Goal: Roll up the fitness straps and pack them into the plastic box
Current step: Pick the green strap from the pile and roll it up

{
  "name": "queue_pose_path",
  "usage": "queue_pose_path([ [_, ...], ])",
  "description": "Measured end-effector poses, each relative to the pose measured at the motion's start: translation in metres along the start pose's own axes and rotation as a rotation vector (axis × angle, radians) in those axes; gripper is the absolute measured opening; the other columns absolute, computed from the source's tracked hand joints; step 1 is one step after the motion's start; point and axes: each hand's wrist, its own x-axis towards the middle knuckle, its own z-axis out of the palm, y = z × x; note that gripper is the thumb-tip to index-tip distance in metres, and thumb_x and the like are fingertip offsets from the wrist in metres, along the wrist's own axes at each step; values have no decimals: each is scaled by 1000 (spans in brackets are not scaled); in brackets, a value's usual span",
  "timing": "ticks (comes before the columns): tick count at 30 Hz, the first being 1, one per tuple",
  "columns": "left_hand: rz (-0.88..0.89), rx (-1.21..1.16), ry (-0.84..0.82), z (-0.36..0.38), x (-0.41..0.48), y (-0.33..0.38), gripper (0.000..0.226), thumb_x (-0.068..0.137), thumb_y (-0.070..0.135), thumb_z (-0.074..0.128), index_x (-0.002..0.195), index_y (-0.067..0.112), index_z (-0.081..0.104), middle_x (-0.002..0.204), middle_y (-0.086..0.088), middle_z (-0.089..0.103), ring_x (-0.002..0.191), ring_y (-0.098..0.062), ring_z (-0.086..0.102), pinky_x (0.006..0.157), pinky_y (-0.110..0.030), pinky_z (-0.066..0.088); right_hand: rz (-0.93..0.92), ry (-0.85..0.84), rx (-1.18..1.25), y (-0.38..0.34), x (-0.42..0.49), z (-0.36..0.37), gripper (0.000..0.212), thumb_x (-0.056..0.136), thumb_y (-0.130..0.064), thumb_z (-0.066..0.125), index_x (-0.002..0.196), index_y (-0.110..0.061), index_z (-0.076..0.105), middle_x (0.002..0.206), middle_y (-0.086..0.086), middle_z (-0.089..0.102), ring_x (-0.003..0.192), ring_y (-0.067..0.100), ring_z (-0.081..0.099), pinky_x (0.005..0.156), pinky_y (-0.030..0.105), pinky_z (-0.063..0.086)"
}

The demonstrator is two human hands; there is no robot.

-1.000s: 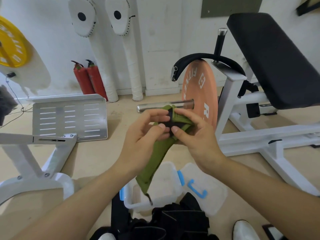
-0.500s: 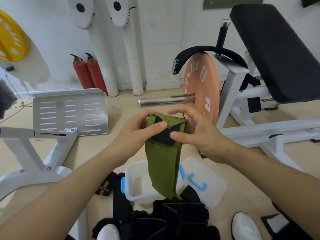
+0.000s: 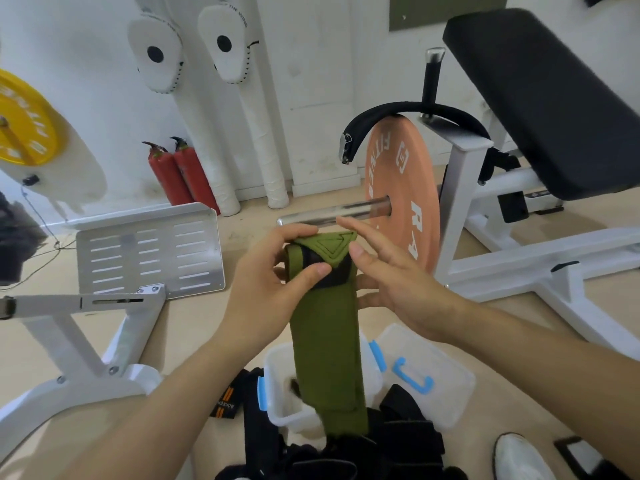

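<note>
Where the floor sits closest to the camera, there's a heap of black straps with a white shoe off to the right. Just past that is the plastic box, open, with blue latches. Its lid lies right beside it on the floor, and a black-and-orange strap sits on the other side. The green strap hangs straight down in front of the box, and its bottom end reaches the black heap. Up top it's folded over on a black patch. The left hand has the grip here, thumb on the front and fingers curled behind, pinching that folded end. The right hand is loose, fingers straight, thumb tip just beside the strap's edge; can't tell if it's actually touching. Behind the hands there's an orange weight plate on a steel bar, a black bench pad and two red fire extinguishers against the wall.
</note>
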Motion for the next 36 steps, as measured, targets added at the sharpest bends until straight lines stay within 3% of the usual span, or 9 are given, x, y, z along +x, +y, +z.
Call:
queue_pose_path([
  [4,185,148,-63,-1,0,-3,40,84,24,80,119,31,63,110,19,67,104,-17,68,78,-40,60,-44,58,-22,-2,0,-1,42,84,-42,65,125,-31,61,111,8,73,99,24,73,70,38,61],
  [8,206,129,-102,0,0,-5,42,84,25,83,121,26,62,111,15,66,107,-18,67,79,-36,60,-104,62,-88,-2,-3,-6,38,85,-23,73,121,-20,63,102,1,73,91,25,75,64,37,61],
  [10,129,79,-138,-3,-1,-6,47,83,30,82,124,31,60,113,12,67,108,-22,67,81,-37,61,-140,66,-116,-3,-4,-7,36,87,-14,73,121,-14,62,101,0,73,85,26,75,61,37,61],
  [13,-166,-96,-248,-4,-2,-1,52,84,37,74,133,35,56,114,9,69,107,-17,69,84,-33,61,-206,57,-157,-2,-5,-8,33,85,-5,75,115,-13,63,100,-3,70,87,23,73,68,35,62],
  [17,-384,-220,-313,-4,0,7,41,90,50,57,123,28,67,112,0,74,103,-19,72,88,-37,61,-315,47,-312,2,-7,-9,35,83,4,77,109,-15,64,102,-1,65,99,19,65,79,26,59],
  [25,-372,-316,-172,2,-2,1,34,78,32,79,110,24,75,114,-8,71,103,-28,72,88,-43,62,-340,35,-418,11,-8,-13,40,79,-5,79,113,-21,65,115,0,63,115,22,60,86,37,60],
  [28,-322,-354,-119,-2,-2,0,44,72,21,89,113,21,74,114,-6,73,104,-34,72,84,-44,62,-256,-13,-352,8,-8,-15,50,81,-6,81,123,-21,60,123,0,62,117,21,61,87,43,61],
  [31,-201,-301,-114,-8,-2,3,50,69,25,91,115,27,72,113,-1,73,104,-27,71,83,-40,62,-128,-73,-222,0,-9,-16,59,85,-25,76,138,-30,51,132,-4,61,123,16,60,89,41,60],
  [36,-22,-174,-106,-8,-5,2,57,67,32,88,120,24,67,116,1,70,111,-25,68,91,-41,60,-13,-32,-37,-5,-8,-14,52,88,-29,68,138,-34,54,132,7,62,110,27,70,81,47,61],
])
